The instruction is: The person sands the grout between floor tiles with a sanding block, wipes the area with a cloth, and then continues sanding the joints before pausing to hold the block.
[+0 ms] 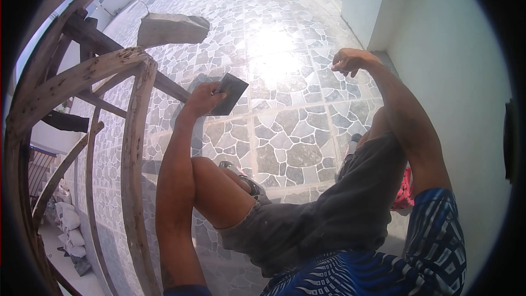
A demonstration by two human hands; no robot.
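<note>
My left hand [206,100] is closed on a dark, flat rectangular piece [233,92], with the thumb on its face and the other fingers mostly hidden. The piece is held tilted above the paved floor, and its exact kind is not clear. Out to the right, my right hand [350,61] hangs in the air near the wall. Its fingers are loosely bent and a little apart, and no object shows in them.
Rough wooden poles [141,85] form a frame close on my left. A pale block-like piece [172,28] appears beyond it. The floor [290,137] is patterned stone paving. A pale wall [438,71] rises on the right, and a red item [404,192] lies beside my leg.
</note>
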